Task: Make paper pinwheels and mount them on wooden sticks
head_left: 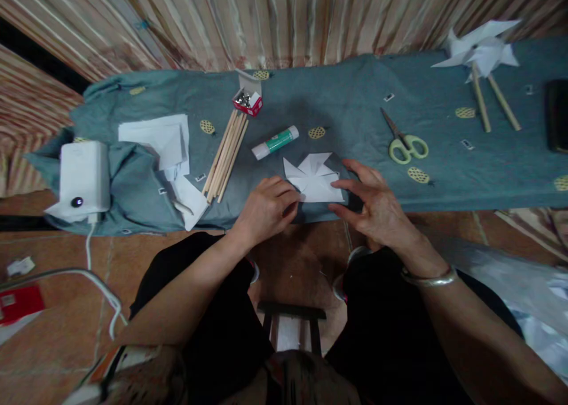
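A white folded paper pinwheel shape (pixel 314 179) lies flat on the blue cloth (pixel 355 103) near its front edge. My left hand (pixel 265 209) rests at the paper's left edge, fingers curled and pinching it. My right hand (pixel 377 207) lies at the paper's right side, fingers stretched out, fingertips pressing on the paper. A silver bangle (pixel 429 278) circles my right wrist.
On the cloth lie a glue stick (pixel 275 142), a bundle of wooden sticks (pixel 226 154), a small red box of pins (pixel 248 101), green-handled scissors (pixel 404 143), white paper sheets (pixel 162 142), finished paper pinwheels (pixel 483 53) at far right, and a white device (pixel 84 177) at left.
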### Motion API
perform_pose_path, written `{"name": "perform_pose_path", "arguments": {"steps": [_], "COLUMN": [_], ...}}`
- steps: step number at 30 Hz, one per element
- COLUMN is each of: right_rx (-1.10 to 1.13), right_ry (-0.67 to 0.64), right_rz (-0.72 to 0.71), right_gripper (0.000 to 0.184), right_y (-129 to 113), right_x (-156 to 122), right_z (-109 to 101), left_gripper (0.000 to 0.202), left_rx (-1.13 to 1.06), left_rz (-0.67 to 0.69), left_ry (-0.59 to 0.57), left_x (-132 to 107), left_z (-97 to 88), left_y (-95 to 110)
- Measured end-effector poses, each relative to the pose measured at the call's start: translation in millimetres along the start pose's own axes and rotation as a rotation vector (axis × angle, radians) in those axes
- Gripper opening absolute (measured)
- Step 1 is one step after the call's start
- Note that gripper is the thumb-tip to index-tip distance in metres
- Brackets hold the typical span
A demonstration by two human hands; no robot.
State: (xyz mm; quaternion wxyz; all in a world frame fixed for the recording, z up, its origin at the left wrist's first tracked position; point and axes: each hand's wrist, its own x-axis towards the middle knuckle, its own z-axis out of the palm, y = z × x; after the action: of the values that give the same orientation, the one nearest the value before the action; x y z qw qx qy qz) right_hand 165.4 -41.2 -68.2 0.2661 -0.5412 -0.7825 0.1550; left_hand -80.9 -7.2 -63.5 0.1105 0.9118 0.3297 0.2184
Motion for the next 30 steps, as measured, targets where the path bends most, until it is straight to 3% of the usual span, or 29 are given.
{"name": "perform_pose_path", "arguments": {"steps": [6, 9, 13, 19, 30], "right_rx": [0.003, 0.002, 0.010, 0.043, 0.193], "right_ry": [-0.025, -0.025, -0.013, -0.012, -0.030], "right_rz": [0.003, -0.004, -0.009, -0.008, 0.036], "right_gripper": [0.037, 0.035, 0.034, 0.033, 0.029], "right_y": [-2.8, -3.4, -3.7, -2.0, -3.5], "right_x": [-0.6, 0.0, 0.0, -1.6, -4.2], "right_z": [1.3, 1.8, 2.5, 4.0, -2.5], "left_gripper": [0.018, 0.026, 0.018, 0.018, 0.019], "left_rx": [0.111, 0.126, 0.137, 0.152, 0.202], "left_rz": [-0.044, -0.009, 0.019, 0.000, 0.011], "left_ry": [-0.033, -0.037, -0.088, -0.093, -0.086], "left_x": [2.8, 9.1, 18.5, 22.5, 21.7], "left_z": [-5.3, 0.4, 10.4, 16.6, 12.0], "left_y": [5.5, 16.4, 26.9, 29.1, 35.1]}}
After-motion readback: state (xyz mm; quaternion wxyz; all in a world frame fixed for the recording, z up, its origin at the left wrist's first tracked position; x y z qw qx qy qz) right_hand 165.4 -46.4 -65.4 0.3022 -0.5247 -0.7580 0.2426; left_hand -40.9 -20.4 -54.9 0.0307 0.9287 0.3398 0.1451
